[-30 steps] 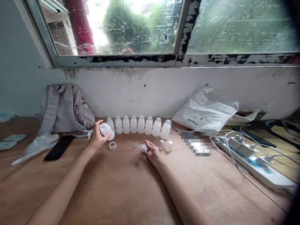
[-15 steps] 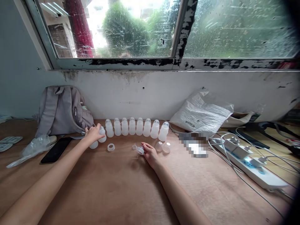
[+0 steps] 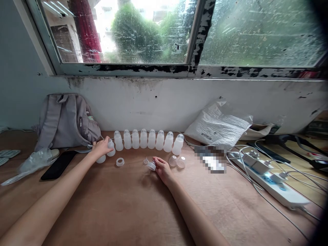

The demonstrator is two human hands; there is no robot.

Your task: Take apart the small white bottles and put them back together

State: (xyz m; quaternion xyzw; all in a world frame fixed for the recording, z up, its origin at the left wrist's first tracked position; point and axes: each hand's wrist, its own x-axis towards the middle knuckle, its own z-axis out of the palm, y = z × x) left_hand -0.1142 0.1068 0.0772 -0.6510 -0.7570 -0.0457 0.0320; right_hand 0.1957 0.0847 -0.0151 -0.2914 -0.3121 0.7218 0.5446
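My left hand (image 3: 100, 148) is at the left end of a curved row of small frosted baby bottles (image 3: 151, 139). Its fingers close on the upper part of a bottle (image 3: 111, 150), and another bottle (image 3: 101, 159) is partly hidden under the hand. Between the thumb and fingers of my right hand (image 3: 162, 168) is a clear bottle collar (image 3: 151, 166), held just over the table. A thin clear nipple-like piece (image 3: 145, 161) shows beside it; I cannot tell whether the two are joined. A white collar ring (image 3: 120, 162) lies between my hands. Two clear caps (image 3: 176, 162) lie right of my right hand.
A grey backpack (image 3: 64, 119), a crumpled plastic bag (image 3: 42, 160) and a black phone (image 3: 58, 165) are at the left. Behind the row's right end sits a silvery mailing bag (image 3: 217, 124). A power strip (image 3: 271, 181) with trailing cables occupies the right side.
The view has shifted slightly. My right hand has turned the clear collar a little; my left hand stays at the same bottle.
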